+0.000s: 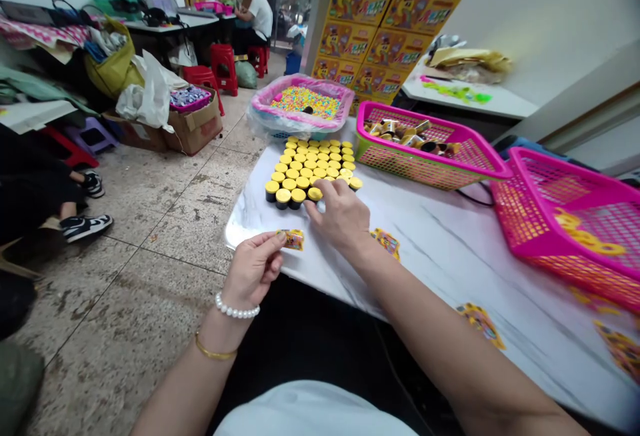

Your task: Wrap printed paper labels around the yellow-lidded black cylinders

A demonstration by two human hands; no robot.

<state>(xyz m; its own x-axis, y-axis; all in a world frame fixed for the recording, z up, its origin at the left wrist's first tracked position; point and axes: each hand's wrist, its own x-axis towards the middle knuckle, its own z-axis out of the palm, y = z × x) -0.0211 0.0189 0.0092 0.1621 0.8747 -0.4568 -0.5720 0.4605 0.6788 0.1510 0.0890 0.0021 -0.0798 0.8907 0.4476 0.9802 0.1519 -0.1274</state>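
Observation:
My left hand (pixel 254 267) pinches a small yellow sticker (pixel 293 239) between thumb and fingertips at the near edge of the white table (pixel 440 249). My right hand (pixel 340 216) reaches forward, its fingers curled down at the front row of a block of small black pots with yellow lids (pixel 313 164). What its fingertips hold is hidden. Another sticker (pixel 386 242) lies on the table just right of that wrist.
A pink-rimmed tub of coloured beads (pixel 304 104) stands behind the pots. Pink baskets sit to the right (pixel 430 146) (pixel 575 223). More stickers (pixel 481 324) lie on the table. Yellow cartons (pixel 385 23) are stacked behind. People sit at the left and far back.

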